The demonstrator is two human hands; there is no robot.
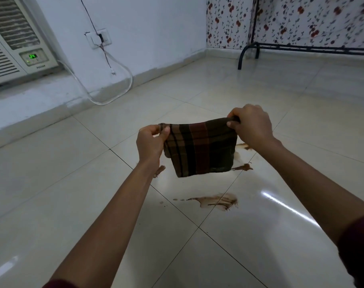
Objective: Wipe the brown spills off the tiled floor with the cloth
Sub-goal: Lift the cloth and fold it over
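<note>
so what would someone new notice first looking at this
Likely the dark checked cloth, stretched in mid-air at centre frame between the left hand and right hand, each pinching a top corner. Next, the brown spills on the glossy tiled floor below and beside it. The air conditioner on the far left shows a green 24.

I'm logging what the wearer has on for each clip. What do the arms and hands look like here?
Both forearms are bare from wrist to near the elbow. A dark maroon sleeve covers the right upper arm, pushed up, and a sliver of the same maroon shows at the left elbow. The left hand and right hand wear no gloves; no watch, ring or bracelet is visible.
</note>
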